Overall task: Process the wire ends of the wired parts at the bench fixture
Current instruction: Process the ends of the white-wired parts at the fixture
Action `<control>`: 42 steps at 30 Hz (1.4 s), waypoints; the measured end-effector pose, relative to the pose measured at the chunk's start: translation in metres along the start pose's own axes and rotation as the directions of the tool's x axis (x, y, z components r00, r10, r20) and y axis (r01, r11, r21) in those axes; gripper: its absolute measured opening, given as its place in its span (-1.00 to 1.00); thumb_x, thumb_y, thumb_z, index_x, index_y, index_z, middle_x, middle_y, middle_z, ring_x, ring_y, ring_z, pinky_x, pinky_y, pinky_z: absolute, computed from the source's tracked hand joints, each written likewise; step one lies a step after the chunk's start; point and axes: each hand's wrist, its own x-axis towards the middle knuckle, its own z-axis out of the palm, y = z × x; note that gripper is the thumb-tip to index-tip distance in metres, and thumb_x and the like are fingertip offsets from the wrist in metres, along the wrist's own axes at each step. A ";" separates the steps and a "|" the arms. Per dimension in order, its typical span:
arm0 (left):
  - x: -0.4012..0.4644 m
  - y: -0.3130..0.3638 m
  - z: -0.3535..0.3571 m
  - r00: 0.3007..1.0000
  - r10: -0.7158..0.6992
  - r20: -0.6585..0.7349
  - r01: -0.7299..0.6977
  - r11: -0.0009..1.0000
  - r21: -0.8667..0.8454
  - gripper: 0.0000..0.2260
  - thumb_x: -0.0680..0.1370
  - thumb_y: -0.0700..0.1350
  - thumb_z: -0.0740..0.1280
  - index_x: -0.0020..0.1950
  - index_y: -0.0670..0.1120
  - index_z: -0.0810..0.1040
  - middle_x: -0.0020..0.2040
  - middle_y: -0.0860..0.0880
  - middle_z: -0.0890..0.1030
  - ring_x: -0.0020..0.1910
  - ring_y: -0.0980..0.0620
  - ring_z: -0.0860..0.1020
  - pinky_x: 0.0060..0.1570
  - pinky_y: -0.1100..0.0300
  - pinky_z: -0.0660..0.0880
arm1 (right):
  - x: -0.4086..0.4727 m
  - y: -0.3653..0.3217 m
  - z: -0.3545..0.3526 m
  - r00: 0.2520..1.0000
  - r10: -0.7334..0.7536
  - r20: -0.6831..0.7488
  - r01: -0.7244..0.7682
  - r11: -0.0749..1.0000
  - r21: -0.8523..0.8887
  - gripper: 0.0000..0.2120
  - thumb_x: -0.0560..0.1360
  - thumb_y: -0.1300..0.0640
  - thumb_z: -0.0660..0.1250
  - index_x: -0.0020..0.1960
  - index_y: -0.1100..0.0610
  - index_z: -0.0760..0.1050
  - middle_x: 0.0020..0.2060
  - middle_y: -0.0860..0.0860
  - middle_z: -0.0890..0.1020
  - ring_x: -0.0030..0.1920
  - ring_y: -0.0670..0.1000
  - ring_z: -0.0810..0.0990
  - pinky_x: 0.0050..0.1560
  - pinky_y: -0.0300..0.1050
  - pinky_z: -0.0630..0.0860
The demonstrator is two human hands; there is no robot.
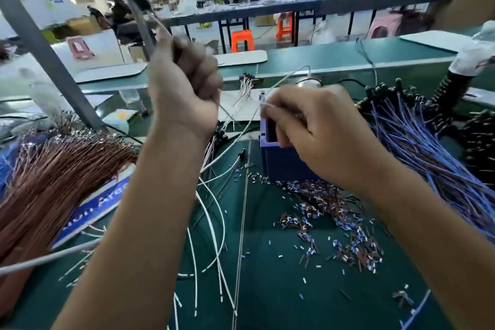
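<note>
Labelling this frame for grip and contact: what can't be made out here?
Head view only:
- Slot of the blue box-shaped bench fixture: covered by the right hand.
- Thin white wire end at the fixture: hidden under the right fingers.
- What the raised left hand grips: motion-blurred.
- Brown wire bundle: cut off by the left edge.

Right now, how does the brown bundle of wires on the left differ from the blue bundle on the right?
The brown wire bundle is coppery brown and lies partly on a blue-and-white printed board; the blue wire bundle is blue and purple and lies on the green bench mat. The brown bundle's far ends look bare and thin; the blue bundle's far ends carry small black parts. Both fan out in loose heaps, untouched by either hand.
</note>
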 end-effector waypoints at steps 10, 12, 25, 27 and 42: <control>-0.104 -0.112 -0.021 0.975 -0.221 -0.001 0.217 0.953 0.210 -0.70 0.69 -0.21 0.24 -0.22 -0.05 0.30 -0.43 0.04 0.21 -0.53 0.13 0.13 -0.58 0.30 0.11 | -0.086 0.085 0.034 0.975 0.165 0.146 -0.174 0.984 0.047 -0.87 0.66 0.05 0.37 0.05 0.04 0.69 -0.32 -0.13 0.66 -0.30 -0.10 0.62 -0.22 0.00 0.56; -0.108 -0.119 -0.014 0.979 -0.198 -0.057 0.204 0.969 0.137 -0.66 0.70 -0.20 0.19 -0.27 -0.07 0.25 -0.44 0.02 0.17 -0.53 0.12 0.09 -0.57 0.28 0.06 | -0.091 0.092 0.035 0.972 0.207 0.112 -0.219 0.970 0.107 -0.83 0.65 -0.02 0.37 0.08 0.03 0.70 -0.23 -0.15 0.70 -0.22 -0.13 0.66 -0.18 -0.06 0.58; -0.079 -0.111 -0.017 0.934 -0.272 -0.231 0.212 0.943 -0.255 -0.63 0.69 -0.06 0.08 -0.33 -0.02 0.20 -0.42 0.04 0.17 -0.47 0.10 0.08 -0.51 0.25 0.06 | -0.108 0.101 0.043 0.932 0.241 0.272 -0.319 0.900 0.296 -0.77 0.69 0.00 0.30 0.01 0.03 0.70 -0.32 -0.08 0.65 -0.35 -0.10 0.54 -0.30 -0.22 0.42; -0.075 -0.107 -0.027 0.943 -0.304 -0.136 0.293 0.951 -0.095 -0.63 0.70 -0.07 0.08 -0.32 -0.01 0.23 -0.41 0.04 0.18 -0.47 0.10 0.08 -0.51 0.25 0.04 | -0.109 0.102 0.040 0.941 0.265 0.213 -0.323 0.891 0.319 -0.81 0.69 0.07 0.30 0.09 0.04 0.71 -0.32 -0.07 0.66 -0.33 -0.12 0.56 -0.26 -0.27 0.44; -0.108 -0.155 -0.051 0.844 -0.218 0.490 -0.330 0.509 0.795 -0.89 0.53 -0.22 0.51 -0.06 -0.07 0.61 -0.29 0.04 0.64 -0.37 0.08 0.58 -0.35 0.24 0.47 | -0.110 0.112 0.028 0.929 0.367 0.056 -0.368 0.892 0.262 -0.96 0.56 0.08 0.51 -0.08 0.01 0.72 -0.27 -0.13 0.72 -0.22 -0.05 0.71 -0.18 -0.01 0.64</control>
